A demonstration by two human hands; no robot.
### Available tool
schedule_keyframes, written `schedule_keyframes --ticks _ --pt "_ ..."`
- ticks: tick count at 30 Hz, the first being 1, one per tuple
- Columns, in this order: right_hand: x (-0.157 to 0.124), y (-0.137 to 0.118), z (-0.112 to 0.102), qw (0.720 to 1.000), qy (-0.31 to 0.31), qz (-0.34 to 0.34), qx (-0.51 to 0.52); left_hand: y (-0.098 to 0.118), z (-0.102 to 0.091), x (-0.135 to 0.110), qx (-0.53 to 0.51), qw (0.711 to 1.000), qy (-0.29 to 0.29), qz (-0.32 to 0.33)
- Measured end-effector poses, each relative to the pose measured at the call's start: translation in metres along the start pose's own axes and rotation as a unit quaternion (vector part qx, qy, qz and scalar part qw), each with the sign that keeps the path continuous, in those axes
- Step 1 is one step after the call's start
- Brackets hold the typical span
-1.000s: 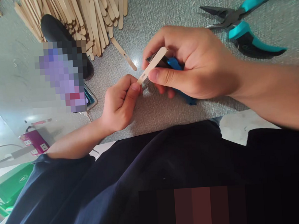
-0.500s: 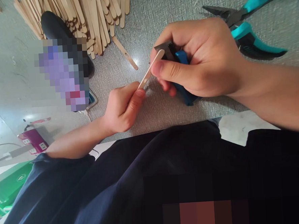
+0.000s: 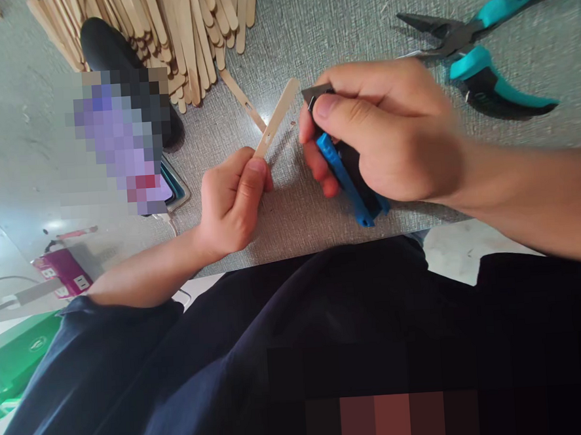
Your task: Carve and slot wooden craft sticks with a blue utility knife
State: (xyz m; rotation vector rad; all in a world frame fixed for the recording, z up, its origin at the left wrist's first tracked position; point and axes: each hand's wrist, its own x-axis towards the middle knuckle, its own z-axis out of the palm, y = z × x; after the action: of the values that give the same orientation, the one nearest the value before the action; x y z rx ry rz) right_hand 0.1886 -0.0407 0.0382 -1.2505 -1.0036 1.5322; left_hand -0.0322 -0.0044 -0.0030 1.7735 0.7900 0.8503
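My left hand [image 3: 233,198] is closed in a pinch on the lower end of a thin wooden stick [image 3: 277,116], which points up and to the right over the grey table [image 3: 318,19]. My right hand [image 3: 388,129] is wrapped round a blue and black hand tool [image 3: 347,171] whose dark metal tip sits just right of the stick's upper end, apart from it. A second stick [image 3: 241,99] with a cut slot lies on the table just behind the held one.
A heap of wooden sticks [image 3: 180,21] lies at the back left beside a black object [image 3: 114,64]. Teal-handled pliers [image 3: 476,42] lie at the back right. The table's near edge runs just below my hands, above my dark-clothed lap.
The right hand has drawn the tool off the stick and a little to the right; before, thumb and tool were pressed against it. The stick now stands free in my left hand.
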Motion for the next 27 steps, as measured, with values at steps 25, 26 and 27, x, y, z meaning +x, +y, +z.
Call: schedule_keyframes --ticks 25,26,27 --pt "0.0008 0.0091 0.0018 0.99 -0.115 -0.007 -0.077 0.003 0.0001 0.0054 0.02 0.998 -0.03 0.044" --pt "0.0011 0.0098 0.0015 0.99 -0.115 -0.012 -0.078 0.0029 -0.0004 0.0046 0.015 0.998 -0.021 0.063" --pt "0.0015 0.0102 0.0011 0.99 -0.115 -0.015 -0.08 0.003 -0.001 0.0037 0.032 0.998 -0.038 0.024"
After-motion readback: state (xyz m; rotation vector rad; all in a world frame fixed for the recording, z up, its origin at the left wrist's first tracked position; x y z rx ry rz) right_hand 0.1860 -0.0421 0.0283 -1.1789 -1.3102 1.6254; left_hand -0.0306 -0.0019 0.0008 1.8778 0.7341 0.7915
